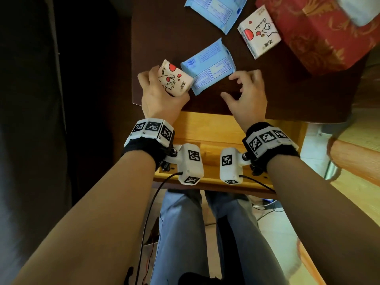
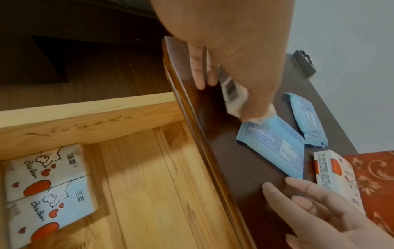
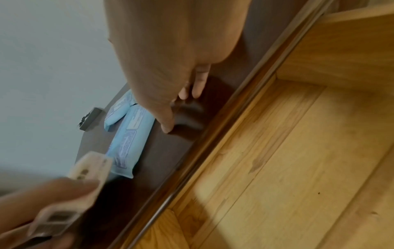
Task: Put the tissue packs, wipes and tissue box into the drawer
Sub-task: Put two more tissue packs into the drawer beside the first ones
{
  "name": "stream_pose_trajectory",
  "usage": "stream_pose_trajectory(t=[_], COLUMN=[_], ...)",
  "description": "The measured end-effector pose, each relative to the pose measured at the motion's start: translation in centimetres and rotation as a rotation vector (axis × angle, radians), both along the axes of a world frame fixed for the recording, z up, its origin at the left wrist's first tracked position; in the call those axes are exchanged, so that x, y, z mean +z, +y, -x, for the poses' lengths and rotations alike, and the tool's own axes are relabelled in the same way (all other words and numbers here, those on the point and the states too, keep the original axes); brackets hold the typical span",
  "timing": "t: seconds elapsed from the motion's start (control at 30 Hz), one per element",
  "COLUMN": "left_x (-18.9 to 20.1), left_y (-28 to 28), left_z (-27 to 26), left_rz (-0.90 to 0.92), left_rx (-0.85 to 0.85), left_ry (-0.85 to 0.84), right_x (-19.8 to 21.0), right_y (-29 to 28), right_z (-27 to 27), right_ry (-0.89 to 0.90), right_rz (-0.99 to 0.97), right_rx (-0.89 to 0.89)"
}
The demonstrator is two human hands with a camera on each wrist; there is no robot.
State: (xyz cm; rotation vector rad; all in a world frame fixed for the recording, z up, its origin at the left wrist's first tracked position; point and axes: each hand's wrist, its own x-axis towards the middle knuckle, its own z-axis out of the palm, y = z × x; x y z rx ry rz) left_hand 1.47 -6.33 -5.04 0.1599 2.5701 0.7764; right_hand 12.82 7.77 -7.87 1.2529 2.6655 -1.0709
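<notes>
My left hand (image 1: 168, 86) grips a white tissue pack (image 1: 174, 79) printed with a cat and red hearts, just above the dark table's front left corner. A blue wipes pack (image 1: 207, 74) lies beside it. My right hand (image 1: 232, 87) hovers with relaxed, empty fingers at that pack's near right corner; contact is unclear. Farther back lie a second wipes pack (image 1: 213, 11), another tissue pack (image 1: 260, 34) and the red patterned tissue box (image 1: 320, 31). The wooden drawer (image 2: 85, 112) stands pulled out below the table edge, with two tissue packs (image 2: 44, 171) in its corner.
The dark table (image 1: 267, 95) ends just in front of my hands, above the drawer's bare floor (image 2: 149, 168). A small black object (image 2: 304, 62) sits at the table's far edge by the pale wall. My legs (image 1: 185, 233) and cables are under the drawer.
</notes>
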Motion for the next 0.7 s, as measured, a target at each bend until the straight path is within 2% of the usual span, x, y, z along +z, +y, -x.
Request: stream_pose_trajectory(t=[0.07,0.13,0.2,0.27,0.33,0.4,0.47,0.57,0.7], left_x=[0.6,1.4,2.1,2.5,2.8,2.9,2.9,2.5,1.9], left_y=[0.1,0.3,0.6,1.0,1.7,2.3,3.0,3.7,4.9], left_z=[-0.2,-0.2,-0.2,0.0,0.2,0.0,-0.4,-0.9,-2.2], left_rz=[-0.052,-0.094,-0.134,-0.184,-0.211,-0.225,-0.251,-0.289,-0.212], left_rx=[0.018,0.004,-0.037,-0.093,-0.148,-0.192,-0.222,-0.27,-0.355], left_ry=[-0.026,-0.077,-0.137,-0.181,-0.208,-0.216,-0.217,-0.269,-0.324], right_x=[0.4,1.0,2.1,3.7,5.0,5.8,6.0,5.6,5.2], right_y=[0.1,0.1,0.1,-0.1,-0.1,-0.1,0.0,0.9,2.4], right_z=[0.3,0.6,0.9,1.5,2.1,2.5,2.5,1.7,0.1], right_ry=[-0.027,0.021,0.108,0.121,0.101,0.096,0.118,0.193,0.285], right_rz=[0.018,0.098,0.288,0.546,0.758,0.86,0.912,0.907,0.869], right_rx=[0.009,-0.024,-0.106,-0.18,-0.184,-0.151,-0.179,-0.357,-0.538])
